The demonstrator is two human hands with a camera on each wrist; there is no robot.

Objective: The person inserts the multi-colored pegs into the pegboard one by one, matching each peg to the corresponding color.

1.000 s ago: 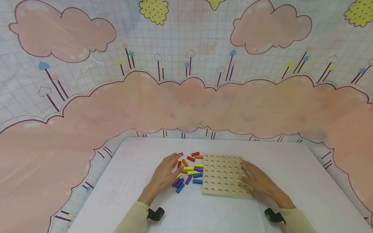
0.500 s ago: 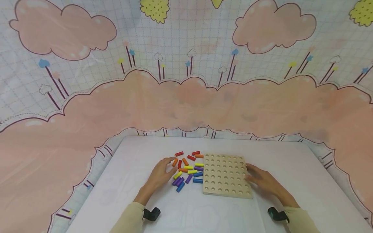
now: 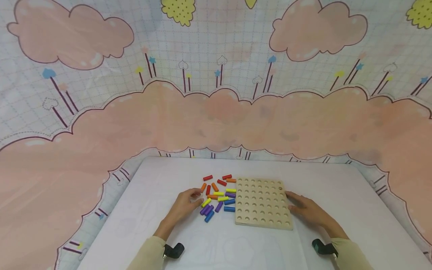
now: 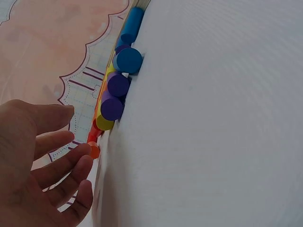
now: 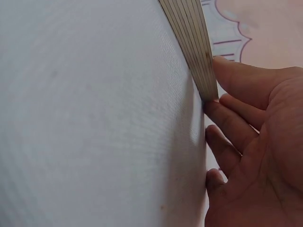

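On the table, a square wooden pegboard (image 3: 258,203) with rows of round holes lies flat. Beside its right edge is my right hand (image 3: 308,210), fingers loosely bent and thumb extended; in the right wrist view the fingertips (image 5: 210,108) are at the corner of the layered board edge (image 5: 191,45). My left hand (image 3: 183,205) hovers left of scattered small pegs, thumb and fingers apart with nothing between them. Nearest to it are an orange peg (image 3: 203,187) and a yellow peg (image 3: 206,203). Purple pegs (image 4: 112,106) and a blue peg (image 4: 129,60) show end-on in the left wrist view.
Several red, orange, yellow, purple and blue pegs lie between the left hand and the board, some touching its left edge. The white table (image 3: 141,210) reaches back to a cloud-patterned cloth (image 3: 216,120). Black wrist mounts (image 3: 173,250) show at both sleeves.
My left hand has drawn back left from over the pegs, uncovering several of them. My right hand has slid right, off the board's top to its edge. Pegs and board stay put.
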